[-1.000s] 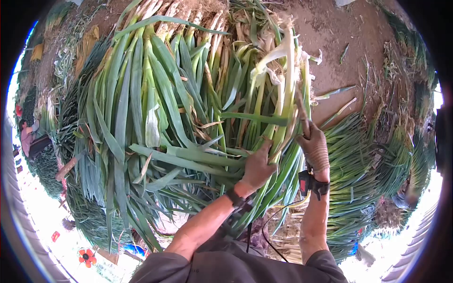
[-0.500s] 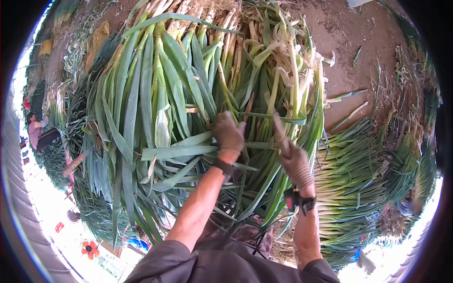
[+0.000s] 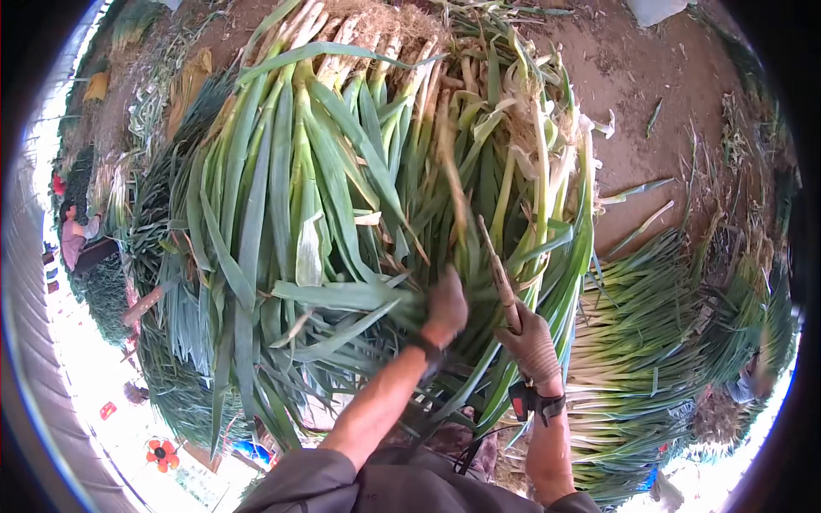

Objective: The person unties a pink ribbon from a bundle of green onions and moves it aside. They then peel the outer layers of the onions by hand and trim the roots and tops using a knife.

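In the middle of the head view my gloved left hand (image 3: 446, 308) is closed around a green onion (image 3: 453, 162). Its pale stalk points up and away, smeared by motion, and its leaves trail to the left. To the right, my gloved right hand (image 3: 532, 349) grips a slim brown knife-like tool (image 3: 498, 272) whose narrow tip points up and slightly left. Both hands are over a big heap of green onions (image 3: 256, 197), with roots at the far side and leaves hanging towards me. Several onions with rooty, peeling bases (image 3: 547, 145) lie right of the tool.
Rows of laid-out green onions (image 3: 633, 342) cover the ground on the right. Bare soil (image 3: 633, 154) with scattered leaves lies beyond them. More onion piles stand on the left, where another person (image 3: 75, 235) is at the edge. A wooden handle (image 3: 147, 301) sticks out nearby.
My left hand has moved right and nearer to me, drawing the green onion along with it. My right hand has shifted slightly down, still holding the tool.
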{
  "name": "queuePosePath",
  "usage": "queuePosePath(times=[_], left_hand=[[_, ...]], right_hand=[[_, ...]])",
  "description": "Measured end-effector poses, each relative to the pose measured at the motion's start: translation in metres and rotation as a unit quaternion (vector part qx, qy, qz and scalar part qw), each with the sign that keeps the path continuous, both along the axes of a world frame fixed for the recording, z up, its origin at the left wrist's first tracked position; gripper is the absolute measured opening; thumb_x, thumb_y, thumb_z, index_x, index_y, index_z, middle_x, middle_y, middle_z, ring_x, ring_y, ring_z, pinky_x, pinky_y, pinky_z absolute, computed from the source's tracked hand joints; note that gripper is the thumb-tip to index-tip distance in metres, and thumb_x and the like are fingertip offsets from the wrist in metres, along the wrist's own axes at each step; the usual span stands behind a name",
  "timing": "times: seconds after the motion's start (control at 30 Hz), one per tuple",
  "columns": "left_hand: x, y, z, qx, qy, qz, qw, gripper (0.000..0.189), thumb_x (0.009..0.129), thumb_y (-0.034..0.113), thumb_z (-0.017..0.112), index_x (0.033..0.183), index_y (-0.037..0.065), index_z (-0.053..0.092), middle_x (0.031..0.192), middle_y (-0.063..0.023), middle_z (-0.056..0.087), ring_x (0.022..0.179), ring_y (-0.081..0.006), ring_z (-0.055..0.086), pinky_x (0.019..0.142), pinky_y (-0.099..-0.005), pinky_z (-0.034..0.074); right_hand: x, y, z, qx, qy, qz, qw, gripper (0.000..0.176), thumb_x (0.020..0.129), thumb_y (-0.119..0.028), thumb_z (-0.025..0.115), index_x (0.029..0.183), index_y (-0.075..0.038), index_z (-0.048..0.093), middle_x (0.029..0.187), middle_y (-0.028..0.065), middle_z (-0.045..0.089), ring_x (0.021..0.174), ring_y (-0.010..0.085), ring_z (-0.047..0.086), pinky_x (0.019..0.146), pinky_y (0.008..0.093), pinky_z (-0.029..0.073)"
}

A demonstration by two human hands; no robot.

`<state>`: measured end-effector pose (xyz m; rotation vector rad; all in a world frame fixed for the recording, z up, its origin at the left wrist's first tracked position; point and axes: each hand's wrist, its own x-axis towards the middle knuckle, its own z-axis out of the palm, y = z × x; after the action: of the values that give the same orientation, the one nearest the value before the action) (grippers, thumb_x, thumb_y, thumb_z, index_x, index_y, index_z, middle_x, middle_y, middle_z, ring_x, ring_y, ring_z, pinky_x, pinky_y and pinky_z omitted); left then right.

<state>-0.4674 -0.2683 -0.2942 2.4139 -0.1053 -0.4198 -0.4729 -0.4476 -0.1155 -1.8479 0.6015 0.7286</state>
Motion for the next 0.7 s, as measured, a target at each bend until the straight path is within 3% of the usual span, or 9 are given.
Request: queuePosePath(times=[0.1, 0.13, 0.27, 0.3, 0.37, 0.4, 0.47, 0.53, 0.7], left_hand=[[-0.054, -0.003, 0.053, -0.083, 0.063, -0.007, 0.995, 0.048, 0.092, 0.004, 0.049, 0.138, -0.009, 0.047, 0.087, -0.0312, 0.067, 0.081, -0.0486, 0.067, 0.072, -0.0556, 0.052], [-0.055, -0.004, 0.06, -0.1, 0.065, 0.015, 0.993, 0.047, 0.093, 0.005, 0.05, 0.138, -0.009, 0.048, 0.086, -0.0305, 0.067, 0.081, -0.0484, 0.067, 0.071, -0.0552, 0.052], [-0.02, 0.005, 0.082, -0.143, 0.141, 0.063, 0.978, 0.033, 0.101, 0.02, 0.054, 0.126, -0.002, 0.056, 0.096, -0.0278, 0.068, 0.088, -0.0517, 0.065, 0.072, -0.0492, 0.053], [-0.01, 0.005, 0.068, -0.158, 0.077, 0.055, 0.983, 0.032, 0.104, 0.028, 0.054, 0.118, 0.0, 0.059, 0.093, -0.0208, 0.071, 0.077, -0.0396, 0.071, 0.067, -0.0421, 0.054], [0.021, -0.007, 0.068, -0.387, 0.208, 0.194, 0.877, 0.033, 0.105, 0.035, 0.057, 0.112, 0.002, 0.061, 0.088, -0.004, 0.07, 0.071, -0.0106, 0.068, 0.064, -0.0301, 0.054], [0.033, -0.012, 0.069, -0.392, 0.22, 0.222, 0.865, 0.029, 0.104, 0.025, 0.058, 0.113, -0.003, 0.06, 0.079, -0.0118, 0.068, 0.071, -0.019, 0.067, 0.066, -0.0355, 0.052], [0.042, -0.01, 0.057, -0.279, 0.171, 0.15, 0.933, 0.031, 0.103, 0.025, 0.059, 0.11, -0.004, 0.063, 0.084, -0.0134, 0.07, 0.076, -0.02, 0.067, 0.07, -0.0371, 0.052], [0.04, -0.009, 0.048, -0.253, 0.177, 0.15, 0.939, 0.033, 0.102, 0.027, 0.06, 0.109, -0.005, 0.066, 0.086, -0.0148, 0.071, 0.078, -0.02, 0.066, 0.073, -0.038, 0.052], [0.029, -0.001, 0.037, -0.236, 0.221, 0.193, 0.926, 0.038, 0.1, 0.03, 0.063, 0.114, -0.006, 0.067, 0.087, -0.0154, 0.071, 0.079, -0.0173, 0.06, 0.076, -0.038, 0.05]], right_hand=[[-0.012, -0.003, 0.029, -0.013, -0.008, -0.014, 1.0, 0.054, 0.078, -0.012, 0.071, 0.128, 0.004, 0.06, 0.073, 0.01, 0.056, 0.069, 0.0164, 0.053, 0.069, 0.0351, 0.05], [-0.016, -0.006, 0.04, -0.03, 0.018, 0.005, 0.999, 0.057, 0.079, -0.015, 0.072, 0.132, 0.0, 0.059, 0.087, 0.0252, 0.067, 0.081, 0.0412, 0.068, 0.076, 0.043, 0.054], [-0.033, -0.002, 0.063, -0.057, 0.021, -0.032, 0.998, 0.057, 0.079, -0.014, 0.07, 0.133, 0.001, 0.057, 0.09, 0.0263, 0.068, 0.085, 0.0415, 0.07, 0.077, 0.0435, 0.055], [-0.041, -0.001, 0.062, -0.067, 0.017, -0.039, 0.997, 0.057, 0.079, -0.014, 0.069, 0.133, 0.001, 0.057, 0.09, 0.0264, 0.069, 0.085, 0.0417, 0.07, 0.077, 0.0436, 0.055], [-0.063, 0.003, 0.046, -0.056, -0.012, -0.004, 0.998, 0.06, 0.081, -0.014, 0.069, 0.136, 0.001, 0.055, 0.092, 0.0265, 0.07, 0.086, 0.0434, 0.07, 0.076, 0.0452, 0.056], [-0.065, 0.008, 0.046, -0.062, -0.03, 0.032, 0.997, 0.06, 0.081, -0.015, 0.069, 0.137, 0.001, 0.054, 0.091, 0.0264, 0.07, 0.084, 0.0436, 0.07, 0.075, 0.0457, 0.056], [-0.063, 0.015, 0.049, -0.058, -0.005, 0.011, 0.998, 0.056, 0.081, -0.015, 0.07, 0.133, -0.001, 0.056, 0.089, 0.0261, 0.068, 0.083, 0.0432, 0.069, 0.075, 0.0467, 0.055], [-0.051, 0.018, 0.052, -0.07, 0.037, 0.002, 0.997, 0.055, 0.079, -0.013, 0.07, 0.131, 0.0, 0.059, 0.085, 0.0237, 0.067, 0.08, 0.0385, 0.07, 0.077, 0.0423, 0.055], [-0.038, 0.019, 0.023, -0.094, 0.012, 0.092, 0.991, 0.052, 0.081, -0.017, 0.068, 0.13, -0.005, 0.057, 0.096, 0.0291, 0.068, 0.092, 0.0486, 0.066, 0.082, 0.0539, 0.054]])
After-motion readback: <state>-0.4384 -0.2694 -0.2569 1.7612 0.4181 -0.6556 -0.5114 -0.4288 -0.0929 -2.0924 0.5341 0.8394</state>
